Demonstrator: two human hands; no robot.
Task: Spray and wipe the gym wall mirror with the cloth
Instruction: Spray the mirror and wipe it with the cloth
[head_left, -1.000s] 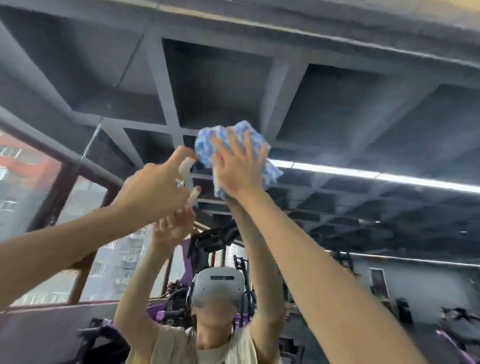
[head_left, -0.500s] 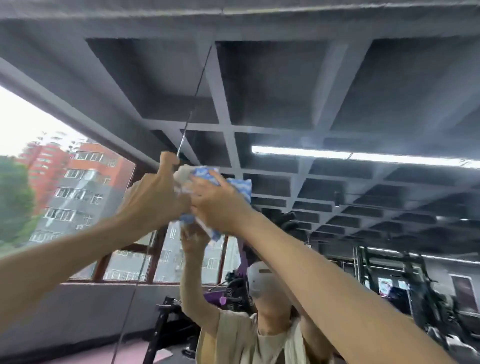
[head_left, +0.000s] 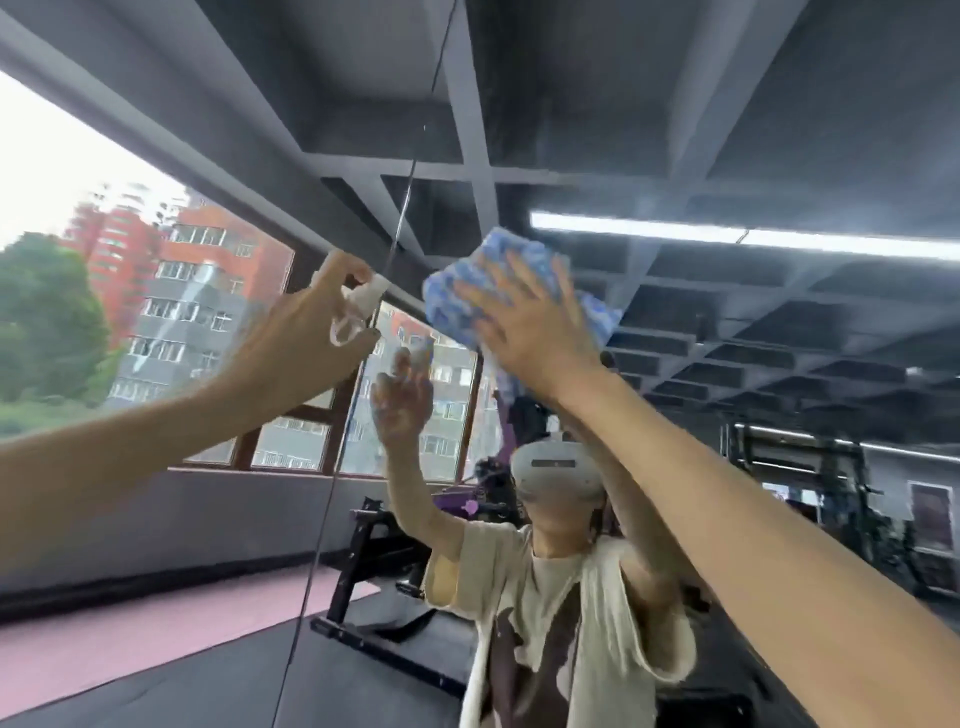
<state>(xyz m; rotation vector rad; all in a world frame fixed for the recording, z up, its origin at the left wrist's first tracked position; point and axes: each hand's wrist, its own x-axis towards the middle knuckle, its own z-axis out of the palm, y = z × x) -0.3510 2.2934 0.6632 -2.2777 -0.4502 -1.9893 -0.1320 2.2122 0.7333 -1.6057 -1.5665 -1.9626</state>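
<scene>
The wall mirror (head_left: 675, 130) fills the view and reflects the gym ceiling and me. My right hand (head_left: 524, 332) is raised high and presses a blue-and-white cloth (head_left: 519, 260) flat against the glass with spread fingers. My left hand (head_left: 306, 332) is raised to the left of it and grips a small white spray bottle (head_left: 361, 304), its nozzle near the glass. Most of the bottle is hidden behind my fingers. The two hands are apart.
A thin vertical seam (head_left: 400, 218) between mirror panels runs down just right of the bottle. The reflection shows large windows (head_left: 156, 312), a ceiling strip light (head_left: 727, 236), a pink floor mat (head_left: 130, 639) and black gym equipment (head_left: 379, 561).
My right hand with the cloth has moved up and to the right, away from my left hand. The left hand with the bottle stays beside the seam. The view has shifted.
</scene>
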